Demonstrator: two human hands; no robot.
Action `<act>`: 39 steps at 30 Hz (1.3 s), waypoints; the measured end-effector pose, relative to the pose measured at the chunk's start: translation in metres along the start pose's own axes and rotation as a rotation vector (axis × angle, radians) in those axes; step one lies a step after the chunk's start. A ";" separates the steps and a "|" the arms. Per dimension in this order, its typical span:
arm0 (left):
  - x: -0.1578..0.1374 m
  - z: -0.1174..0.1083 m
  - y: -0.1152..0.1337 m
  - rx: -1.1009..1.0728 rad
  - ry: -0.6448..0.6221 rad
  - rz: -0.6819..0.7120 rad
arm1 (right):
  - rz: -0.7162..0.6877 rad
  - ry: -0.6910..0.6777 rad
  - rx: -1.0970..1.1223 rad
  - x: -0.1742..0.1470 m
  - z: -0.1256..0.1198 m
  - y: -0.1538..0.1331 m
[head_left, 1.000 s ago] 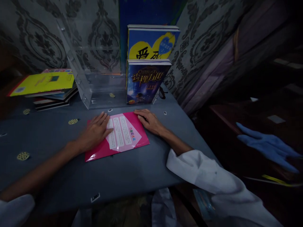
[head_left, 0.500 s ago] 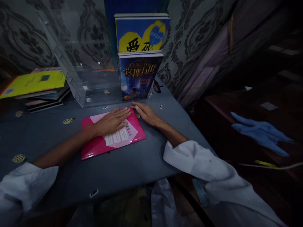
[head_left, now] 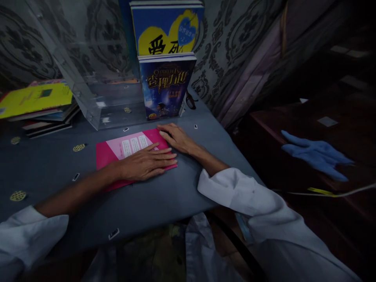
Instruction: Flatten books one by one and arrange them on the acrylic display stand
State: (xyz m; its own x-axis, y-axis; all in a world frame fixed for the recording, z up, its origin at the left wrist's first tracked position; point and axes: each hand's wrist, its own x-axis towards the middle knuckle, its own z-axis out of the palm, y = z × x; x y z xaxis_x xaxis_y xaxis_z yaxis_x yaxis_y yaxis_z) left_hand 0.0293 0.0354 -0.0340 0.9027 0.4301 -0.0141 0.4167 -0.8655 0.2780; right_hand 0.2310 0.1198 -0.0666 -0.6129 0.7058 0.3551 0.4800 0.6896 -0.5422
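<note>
Booklet (head_left: 120, 148), one, thin, pink-covered with a paler band of printed text: lying closed and flat on cloth-covered worktop (head_left: 155, 203), between near edge and clear stand (head_left: 91, 113), toward right edge

Stage, by judgement: partway. Done, as far as shown: dark blue book (head_left: 167, 90) upright in front at right end of clear stand; blue book with yellow heart (head_left: 164, 29) upright behind it and higher. Outstanding, apparently: booklet loose on worktop, outside clear stand, handling unfinished with both hands at it; stack of books (head_left: 38, 102), yellow cover uppermost, likewise outside, left of clear stand and toward far edge

Grip, left hand (head_left: 147, 162): palm down, flat across near right part of booklet, fingers straight and slightly spread, tips reaching its right edge; perhaps pressing or smoothing; nothing clasped

Grip, right hand (head_left: 178, 139): loosely bent at far right corner of booklet, thumb apart from forefinger, no pinch visible; exact contact beneath fingertips not discernible

Also present: dark-framed glasses (head_left: 190, 102) near far right corner of worktop, just beside clear stand; blue glove (head_left: 320, 154) off worktop, beyond right edge, well apart from both hands
</note>
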 end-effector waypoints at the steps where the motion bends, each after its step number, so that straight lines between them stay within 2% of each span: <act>1: -0.001 0.000 0.002 0.002 -0.010 0.006 | -0.001 0.001 -0.003 0.000 0.000 0.000; 4: -0.002 0.001 0.004 0.020 -0.007 0.014 | -0.004 0.000 -0.019 -0.001 0.002 0.001; 11: -0.006 0.010 0.012 0.100 0.097 0.010 | -0.030 -0.055 -0.133 -0.007 0.004 -0.002; 17: -0.023 0.014 0.025 0.156 0.100 -0.010 | -0.051 -0.120 -0.220 -0.011 0.002 -0.006; 28: -0.085 0.018 0.052 0.189 0.181 -0.103 | -0.026 -0.142 -0.216 -0.012 0.002 -0.009; 35: -0.133 0.018 0.065 0.244 0.262 -0.261 | 0.000 -0.154 -0.239 -0.012 0.001 -0.012; 39: -0.156 0.023 0.071 0.322 0.335 -0.351 | 0.000 -0.139 -0.274 -0.015 0.001 -0.032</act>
State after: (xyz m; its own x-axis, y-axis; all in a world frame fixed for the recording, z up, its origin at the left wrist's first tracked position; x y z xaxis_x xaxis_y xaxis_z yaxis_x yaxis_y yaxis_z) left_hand -0.0793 -0.0987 -0.0345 0.6436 0.7176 0.2663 0.7435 -0.6687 0.0049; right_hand 0.2240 0.0870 -0.0552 -0.6842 0.6897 0.2370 0.6196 0.7212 -0.3099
